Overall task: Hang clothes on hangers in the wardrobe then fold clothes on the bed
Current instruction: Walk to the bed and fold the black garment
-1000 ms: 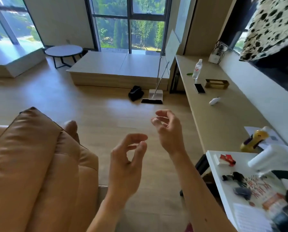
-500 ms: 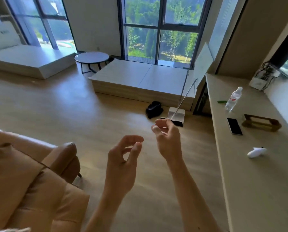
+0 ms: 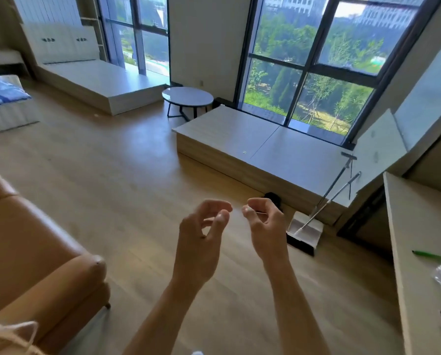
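1. The left hand [image 3: 199, 242] grip is loosely curled and empty. The right hand [image 3: 265, 226] grip is narrow, and whether it pinches anything cannot be told.
2. The blue fabric [image 3: 2, 92], likely the clothes, lies on the bed [image 3: 9, 116], well apart from both hands. No hanger shows.
3. Risk: while crossing the floor [image 3: 127, 175], a foot may catch the sofa [image 3: 35, 239] arm or the dustpan [image 3: 306, 229].

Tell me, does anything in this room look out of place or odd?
Only small things. A dark object lies on the floor by the platform, partly hidden behind the right hand. A dustpan with its broom stands beside it. Nothing is spilled or broken.
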Demonstrator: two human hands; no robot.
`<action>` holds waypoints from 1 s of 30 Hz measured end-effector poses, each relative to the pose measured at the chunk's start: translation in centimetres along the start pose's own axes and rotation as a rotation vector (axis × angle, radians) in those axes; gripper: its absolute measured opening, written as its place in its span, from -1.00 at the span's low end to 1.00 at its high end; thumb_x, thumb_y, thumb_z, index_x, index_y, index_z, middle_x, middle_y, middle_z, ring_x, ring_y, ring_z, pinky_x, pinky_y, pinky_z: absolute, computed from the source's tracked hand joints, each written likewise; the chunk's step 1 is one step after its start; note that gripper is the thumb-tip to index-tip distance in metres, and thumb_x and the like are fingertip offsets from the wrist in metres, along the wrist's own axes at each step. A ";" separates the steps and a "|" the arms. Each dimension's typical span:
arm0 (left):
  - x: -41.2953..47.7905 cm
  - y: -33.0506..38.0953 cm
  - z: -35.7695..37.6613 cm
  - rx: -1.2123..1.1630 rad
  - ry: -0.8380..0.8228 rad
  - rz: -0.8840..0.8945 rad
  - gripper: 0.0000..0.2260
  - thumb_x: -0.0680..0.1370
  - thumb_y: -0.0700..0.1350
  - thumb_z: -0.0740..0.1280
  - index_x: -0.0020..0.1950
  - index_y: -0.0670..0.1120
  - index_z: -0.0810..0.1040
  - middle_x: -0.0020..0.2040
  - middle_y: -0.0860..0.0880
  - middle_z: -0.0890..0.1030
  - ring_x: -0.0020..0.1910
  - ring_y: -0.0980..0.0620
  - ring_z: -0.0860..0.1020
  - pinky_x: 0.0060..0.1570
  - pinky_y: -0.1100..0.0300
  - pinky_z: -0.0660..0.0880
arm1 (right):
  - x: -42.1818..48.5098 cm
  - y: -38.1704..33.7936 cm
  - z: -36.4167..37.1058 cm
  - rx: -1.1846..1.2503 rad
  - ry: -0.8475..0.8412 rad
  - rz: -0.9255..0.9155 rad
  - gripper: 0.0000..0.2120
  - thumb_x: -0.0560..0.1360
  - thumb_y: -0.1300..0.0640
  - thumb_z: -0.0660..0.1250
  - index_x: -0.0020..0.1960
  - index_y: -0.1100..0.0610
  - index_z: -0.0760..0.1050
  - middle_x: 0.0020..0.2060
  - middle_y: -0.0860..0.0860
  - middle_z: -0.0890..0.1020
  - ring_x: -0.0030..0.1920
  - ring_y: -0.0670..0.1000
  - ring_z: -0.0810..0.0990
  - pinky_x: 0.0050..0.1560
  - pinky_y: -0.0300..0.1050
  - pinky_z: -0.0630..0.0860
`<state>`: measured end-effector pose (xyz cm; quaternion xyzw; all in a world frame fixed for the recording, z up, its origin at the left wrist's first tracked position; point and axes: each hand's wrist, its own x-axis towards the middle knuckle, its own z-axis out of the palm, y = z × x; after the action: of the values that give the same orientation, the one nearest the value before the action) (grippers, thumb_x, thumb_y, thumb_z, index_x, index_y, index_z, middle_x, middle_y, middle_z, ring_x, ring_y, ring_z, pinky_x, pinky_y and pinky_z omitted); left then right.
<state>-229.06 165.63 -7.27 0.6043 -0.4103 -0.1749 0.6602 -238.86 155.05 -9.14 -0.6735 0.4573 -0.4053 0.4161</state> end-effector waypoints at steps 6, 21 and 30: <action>14.8 -3.1 1.5 0.025 0.046 -0.007 -0.80 0.55 -0.03 0.25 0.00 -0.02 0.65 -0.12 0.15 0.70 -0.03 0.17 0.67 -0.01 0.34 0.57 | 14.6 -1.3 5.6 0.037 -0.026 -0.017 -0.92 0.56 0.05 0.37 0.05 -0.01 0.55 -0.11 -0.17 0.63 -0.09 -0.22 0.60 -0.16 -0.45 0.42; 46.0 -15.1 -2.7 0.187 0.390 -0.036 -0.82 0.55 -0.06 0.25 -0.01 0.02 0.65 -0.09 0.14 0.71 -0.03 0.18 0.66 -0.02 0.38 0.52 | 47.0 -2.3 29.7 0.178 -0.423 -0.116 -0.85 0.55 0.07 0.40 0.09 0.07 0.58 -0.08 -0.07 0.68 -0.08 -0.14 0.64 -0.13 -0.34 0.49; 60.2 -18.5 -13.3 0.220 0.759 -0.067 -0.84 0.55 -0.05 0.26 -0.02 0.03 0.64 -0.06 0.10 0.71 0.03 0.08 0.65 0.08 0.19 0.52 | 58.7 -8.3 47.8 0.270 -0.730 -0.203 -0.91 0.54 0.21 0.40 0.01 0.06 0.59 -0.11 0.00 0.69 -0.09 0.04 0.68 -0.06 -0.14 0.60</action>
<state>-177.86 126.73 -3.91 0.7062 -0.1335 0.0848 0.6901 -177.43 110.10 -7.24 -0.7543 0.1530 -0.2349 0.5937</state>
